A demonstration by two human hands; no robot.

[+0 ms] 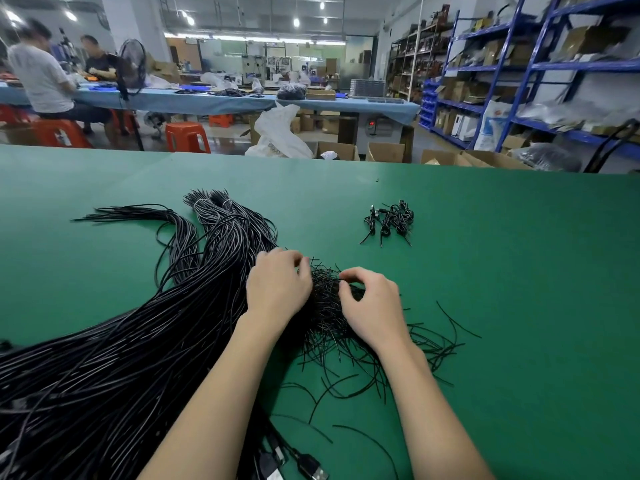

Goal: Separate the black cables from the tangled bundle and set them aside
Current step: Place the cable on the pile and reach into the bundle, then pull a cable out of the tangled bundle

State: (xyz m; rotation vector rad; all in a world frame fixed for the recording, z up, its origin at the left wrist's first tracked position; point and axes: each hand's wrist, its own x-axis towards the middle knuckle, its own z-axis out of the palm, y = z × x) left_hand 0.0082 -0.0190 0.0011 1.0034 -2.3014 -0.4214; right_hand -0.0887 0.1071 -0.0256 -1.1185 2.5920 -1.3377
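Tangled bundle [325, 306] of thin black strands sat mid-table on the green table [485, 271], w/ loose strands fanning out to the right & toward the near edge. Left hand [277, 285] lay on the bundle's left side, fingers curled & tips pinching into the strands at the top. Right hand [372, 303] lay on its right side, thumb & forefinger curled, pinching strands at the crest. Just left of the bundle, touching it, a big sheaf of long black cables [121, 358] swept from the near-left corner up to tied ends [211, 202] further back. Well apart, to the far right, a small pile of short coiled black cables [389, 220]. USB plugs [311, 469] lay at the near edge between the forearms. Beyond the table: orange stools [187, 136], cardboard boxes [384, 152], blue shelving [519, 81], two seated people [45, 81] at a blue bench.
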